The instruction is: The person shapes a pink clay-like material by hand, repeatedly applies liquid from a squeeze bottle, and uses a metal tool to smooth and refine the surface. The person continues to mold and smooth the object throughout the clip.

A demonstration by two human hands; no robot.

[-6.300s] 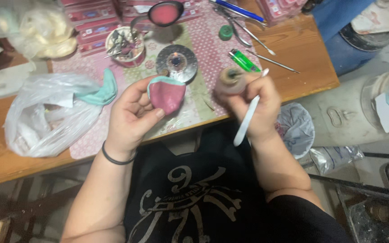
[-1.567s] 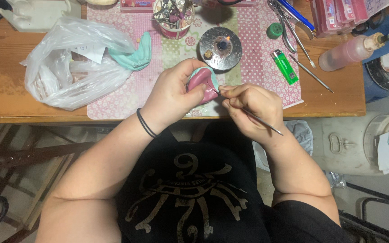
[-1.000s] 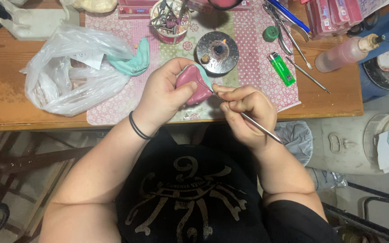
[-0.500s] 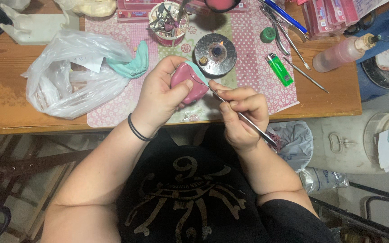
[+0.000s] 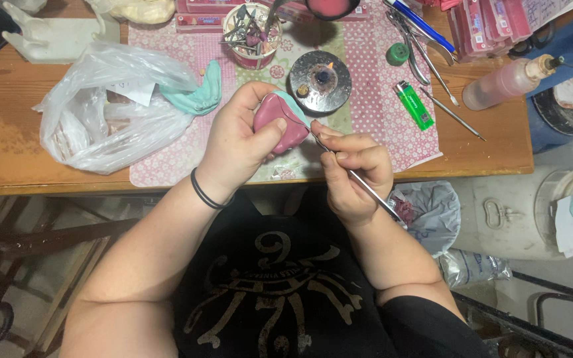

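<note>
My left hand [image 5: 237,142] grips a pink and teal moulded piece [image 5: 280,122] just above the front edge of the wooden table [image 5: 8,166]. My right hand [image 5: 353,172] holds a thin metal tool [image 5: 359,182] like a pen, its tip touching the right side of the pink piece. A black band circles my left wrist. Both hands hover over a pink patterned mat [image 5: 379,113].
A small round burner [image 5: 319,81] stands just behind the hands. A green lighter [image 5: 414,105], metal picks [image 5: 452,114], a cup of tools [image 5: 252,33], a pink bottle [image 5: 505,83] and a clear plastic bag [image 5: 107,113] with a teal piece [image 5: 200,96] lie around.
Earlier my right hand held a white-handled tool apart from the piece. Now it holds a thin metal tool against the pink piece, and both hands have shifted slightly over the mat.
</note>
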